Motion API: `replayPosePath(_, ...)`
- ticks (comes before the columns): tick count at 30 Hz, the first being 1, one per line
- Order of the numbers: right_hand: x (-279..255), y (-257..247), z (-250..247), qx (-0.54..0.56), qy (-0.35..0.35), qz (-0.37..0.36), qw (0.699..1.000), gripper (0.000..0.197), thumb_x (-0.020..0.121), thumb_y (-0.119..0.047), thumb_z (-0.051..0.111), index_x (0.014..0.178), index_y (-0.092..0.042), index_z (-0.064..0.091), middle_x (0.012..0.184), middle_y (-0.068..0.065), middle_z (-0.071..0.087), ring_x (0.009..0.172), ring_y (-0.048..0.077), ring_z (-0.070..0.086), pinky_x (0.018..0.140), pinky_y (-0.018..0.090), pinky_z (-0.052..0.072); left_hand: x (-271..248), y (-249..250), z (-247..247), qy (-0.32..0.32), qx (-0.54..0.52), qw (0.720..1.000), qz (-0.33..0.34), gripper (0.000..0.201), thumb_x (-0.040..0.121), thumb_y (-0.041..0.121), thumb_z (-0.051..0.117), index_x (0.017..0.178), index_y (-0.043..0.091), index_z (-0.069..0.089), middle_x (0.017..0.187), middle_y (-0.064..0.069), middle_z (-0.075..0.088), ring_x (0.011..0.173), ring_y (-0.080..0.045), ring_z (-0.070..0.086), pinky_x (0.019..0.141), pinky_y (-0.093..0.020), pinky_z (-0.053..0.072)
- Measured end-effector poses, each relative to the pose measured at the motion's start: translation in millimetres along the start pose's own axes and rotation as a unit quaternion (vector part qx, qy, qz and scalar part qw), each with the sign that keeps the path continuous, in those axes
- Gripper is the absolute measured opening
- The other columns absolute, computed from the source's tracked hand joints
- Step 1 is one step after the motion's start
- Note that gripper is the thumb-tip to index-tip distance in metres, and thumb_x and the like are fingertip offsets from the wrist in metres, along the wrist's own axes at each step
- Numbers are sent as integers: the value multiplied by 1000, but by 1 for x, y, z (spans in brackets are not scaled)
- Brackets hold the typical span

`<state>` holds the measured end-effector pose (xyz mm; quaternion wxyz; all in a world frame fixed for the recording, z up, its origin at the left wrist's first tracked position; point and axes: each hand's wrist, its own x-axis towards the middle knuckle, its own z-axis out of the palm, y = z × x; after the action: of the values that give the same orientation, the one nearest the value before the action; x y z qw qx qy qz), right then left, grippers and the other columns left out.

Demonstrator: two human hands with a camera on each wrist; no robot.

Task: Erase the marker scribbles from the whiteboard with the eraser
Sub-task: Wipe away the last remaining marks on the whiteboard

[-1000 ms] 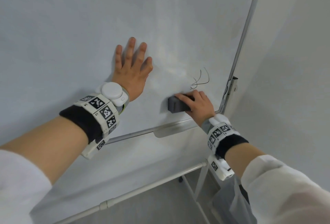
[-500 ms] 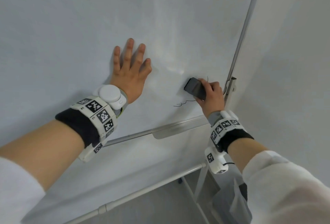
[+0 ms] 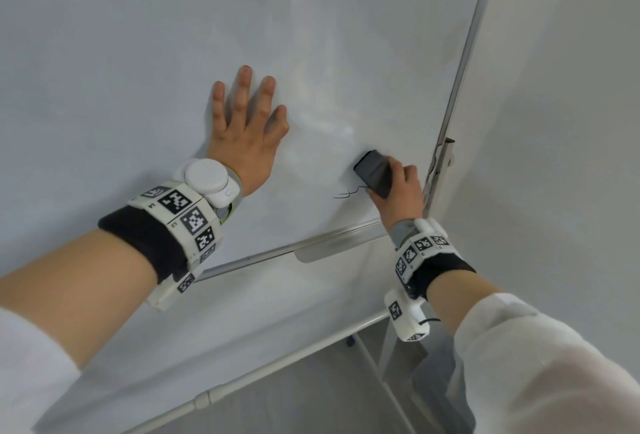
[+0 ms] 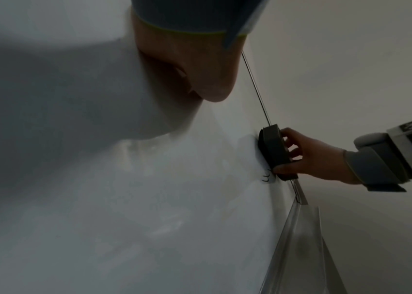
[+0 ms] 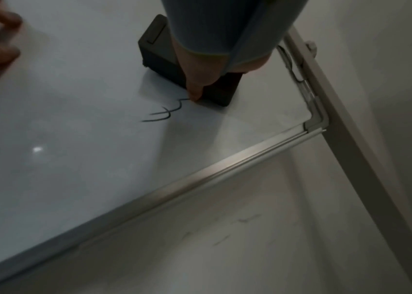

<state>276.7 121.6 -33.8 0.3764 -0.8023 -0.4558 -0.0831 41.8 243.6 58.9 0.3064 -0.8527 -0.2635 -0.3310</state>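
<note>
A white whiteboard [image 3: 173, 35] fills the head view. A dark grey eraser [image 3: 374, 174] lies tilted against its lower right part, and my right hand [image 3: 401, 191] grips it with curled fingers. Just below and left of the eraser a short black scribble [image 3: 348, 193] remains on the board; the right wrist view shows the scribble [image 5: 167, 113] beside my thumb and the eraser [image 5: 174, 65]. My left hand [image 3: 246, 132] presses flat on the board with fingers spread, to the left of the eraser. In the left wrist view the eraser [image 4: 274, 151] sits edge-on against the board.
The board's metal right frame [image 3: 457, 87] runs close beside my right hand, with a bracket [image 3: 445, 153] on it. A pen tray [image 3: 332, 246] lies along the bottom edge. Stand tubes [image 3: 277, 361] cross below, and a plain wall [image 3: 571, 122] is at right.
One second ago the eraser sat lower, under the curved strokes. My right hand has swept it up and right over them; those strokes are gone. My left hand stays put.
</note>
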Motion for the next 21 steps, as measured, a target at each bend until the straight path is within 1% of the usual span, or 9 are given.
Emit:
replayPosePath(1,2,1,-1,6,2,10,1000,64,77,-25,73,133,-18,42,115,15,46,98,35,51,79,39,46,0,0,0,-1,-1,1000,1,50,80,9,67,120,7,37,142,-28,35,127,-58,28,98,-70,12)
replayPosePath(4,10,2,-7,17,19,71,997,65,78,-27,71,134,-17,39,120,13,44,102,35,51,81,41,46,0,-1,1,-2,0,1000,4,51,79,9,68,120,8,36,143,-27,35,128,-58,27,100,-67,10)
replayPosePath(7,1,-8,-1,30,22,94,995,66,79,-29,71,134,-15,38,121,13,44,101,35,52,84,41,45,-1,-1,1,-7,3,1000,4,50,82,9,65,122,8,34,145,-27,32,129,-57,25,100,-67,9)
replayPosePath(9,-13,-21,12,44,8,87,995,67,78,-30,72,134,-14,38,118,14,45,99,35,53,84,41,45,-1,-2,2,-13,1,1000,5,48,84,8,62,123,8,33,146,-27,29,130,-58,23,100,-68,8)
replayPosePath(13,-41,-48,40,52,-29,32,998,66,75,-29,74,131,-13,44,111,15,48,91,35,53,74,37,44,0,-3,1,-19,-2,1000,3,44,85,7,61,122,7,36,145,-29,29,129,-59,23,99,-69,6)
replayPosePath(15,-45,-55,44,49,-37,23,998,65,75,-28,74,131,-14,44,110,14,48,90,35,52,72,36,43,0,-3,1,-22,-1,1000,2,45,85,7,60,123,7,36,146,-28,27,130,-59,21,100,-68,6)
replayPosePath(18,-38,-48,33,36,-58,6,998,66,76,-28,73,133,-16,41,113,14,47,94,34,52,77,38,45,0,-2,0,-24,-3,1000,2,44,85,7,60,122,7,36,147,-27,26,130,-58,20,100,-69,6)
replayPosePath(19,-31,-42,26,33,-50,14,998,66,77,-27,72,134,-16,40,115,14,46,95,34,52,80,38,45,1,-1,0,-23,-2,1000,3,43,86,7,59,122,7,35,147,-27,26,131,-58,19,101,-69,6)
replayPosePath(21,-12,-29,10,36,-16,64,997,67,79,-29,71,135,-15,37,118,14,45,98,35,53,83,38,45,0,-2,0,-22,-5,1000,3,43,87,9,58,123,8,33,148,-27,24,132,-57,18,101,-67,4)
